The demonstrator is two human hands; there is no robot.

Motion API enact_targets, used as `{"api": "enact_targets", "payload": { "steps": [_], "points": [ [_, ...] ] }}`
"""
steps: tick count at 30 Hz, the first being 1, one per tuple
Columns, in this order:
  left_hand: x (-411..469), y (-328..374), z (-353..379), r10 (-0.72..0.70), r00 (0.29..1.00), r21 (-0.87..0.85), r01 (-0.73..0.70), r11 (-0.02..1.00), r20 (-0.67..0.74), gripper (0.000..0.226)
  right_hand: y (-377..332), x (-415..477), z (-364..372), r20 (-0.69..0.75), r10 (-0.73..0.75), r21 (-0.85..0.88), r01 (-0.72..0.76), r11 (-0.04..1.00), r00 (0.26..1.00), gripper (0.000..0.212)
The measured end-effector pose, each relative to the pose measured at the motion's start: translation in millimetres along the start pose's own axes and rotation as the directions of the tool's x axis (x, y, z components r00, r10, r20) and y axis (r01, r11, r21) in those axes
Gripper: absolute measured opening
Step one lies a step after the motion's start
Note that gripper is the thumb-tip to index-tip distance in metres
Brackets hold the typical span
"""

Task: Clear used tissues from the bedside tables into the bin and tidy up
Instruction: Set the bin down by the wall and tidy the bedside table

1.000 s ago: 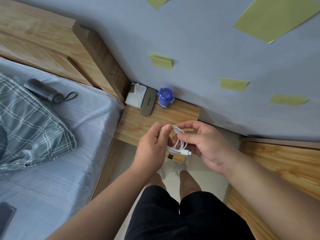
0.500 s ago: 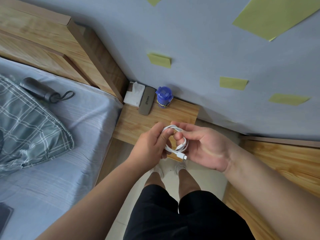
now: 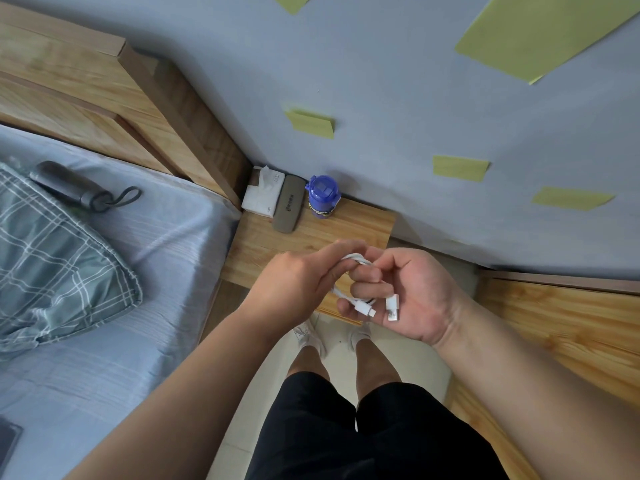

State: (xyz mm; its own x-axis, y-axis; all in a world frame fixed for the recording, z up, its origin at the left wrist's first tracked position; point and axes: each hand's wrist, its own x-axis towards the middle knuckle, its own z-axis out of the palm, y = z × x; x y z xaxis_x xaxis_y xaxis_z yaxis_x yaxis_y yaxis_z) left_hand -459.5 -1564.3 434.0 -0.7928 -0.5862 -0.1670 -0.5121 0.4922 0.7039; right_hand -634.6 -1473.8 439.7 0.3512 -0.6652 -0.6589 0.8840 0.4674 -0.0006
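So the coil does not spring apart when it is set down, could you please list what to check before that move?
1. Cable gathered: ok; the white cable sits in a small coil held by the left hand and right hand.
2. Plug ends: ok; both lie over the right palm.
3. Coil secured: cannot tell; the hands hide the wrap.
4. Landing spot: ok; the bedside table shows bare wood before the grey case and blue bottle.
5. Used tissues gone: cannot tell; only a tissue pack shows.
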Motion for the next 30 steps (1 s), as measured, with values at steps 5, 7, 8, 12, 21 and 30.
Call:
{"api": "enact_targets", "payload": {
  "steps": [5,7,8,12,21,30],
  "points": [
    [4,-14,13,-0.211,0.976,-0.336,0.214,0.917,0.047,0.026,1,2,-14,-0.103,-0.228,-0.457,0.157,0.875,0.968,0.027],
    [7,-19,20,-0.332,0.940,-0.481,0.329,0.813,0.080,0.018,5,4,-24,-0.186,-0.405,-0.665,0.189,0.722,0.895,0.017],
    [9,-21,23,-0.385,0.919,-0.525,0.370,0.766,0.086,0.018,7,5,-28,-0.200,-0.468,-0.715,0.198,0.670,0.861,0.012],
    [12,-24,39,-0.486,0.862,-0.640,0.455,0.620,0.143,0.022,9,8,-45,-0.158,-0.491,-0.743,0.224,0.630,0.857,0.017],
    [23,-70,84,-0.591,0.719,-0.762,0.595,0.254,0.364,0.028,14,67,-101,-0.423,-0.487,-0.541,0.219,0.812,0.764,0.014],
    [91,-168,195,-0.715,0.590,-0.806,0.588,0.064,0.374,0.013,-11,219,-202,-0.531,-0.558,-0.551,0.241,0.799,0.637,0.003]
  ]
}}
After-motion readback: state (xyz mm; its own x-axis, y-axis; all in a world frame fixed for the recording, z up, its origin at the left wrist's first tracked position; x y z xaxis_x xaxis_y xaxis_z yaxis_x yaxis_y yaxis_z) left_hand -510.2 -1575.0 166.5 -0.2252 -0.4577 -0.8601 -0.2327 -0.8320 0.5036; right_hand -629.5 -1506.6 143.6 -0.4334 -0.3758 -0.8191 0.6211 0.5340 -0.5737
